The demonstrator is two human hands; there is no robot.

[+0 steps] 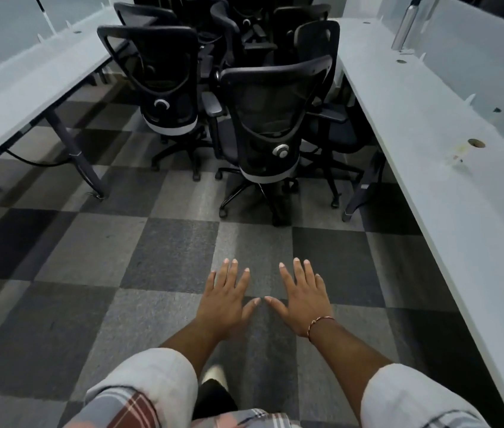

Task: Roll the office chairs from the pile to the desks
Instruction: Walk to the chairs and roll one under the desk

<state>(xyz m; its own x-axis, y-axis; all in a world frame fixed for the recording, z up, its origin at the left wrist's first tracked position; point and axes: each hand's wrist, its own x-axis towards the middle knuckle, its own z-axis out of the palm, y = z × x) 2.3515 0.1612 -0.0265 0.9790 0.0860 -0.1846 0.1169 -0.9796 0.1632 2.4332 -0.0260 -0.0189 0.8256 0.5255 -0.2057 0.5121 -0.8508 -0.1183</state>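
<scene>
Left hand (224, 299) and right hand (301, 301) hover empty, fingers spread wide. The nearest chair (270, 118) looks heavy yet probably free-rolling on castors (222, 213); grip its stiff top rail (275, 71).

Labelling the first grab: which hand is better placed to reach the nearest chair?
Right hand, marginally: the nearest office chair stands slightly right of centre. Both hands open, empty; left hand nearly level.

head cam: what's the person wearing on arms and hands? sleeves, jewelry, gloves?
No gloves on the left hand or the right hand. Both sleeves are rolled up with pale cuffs turned out. The left sleeve shows red-and-grey plaid lower down, the right sleeve faint grey checks. A thin copper-coloured bangle circles the right wrist. No watch visible.
</scene>
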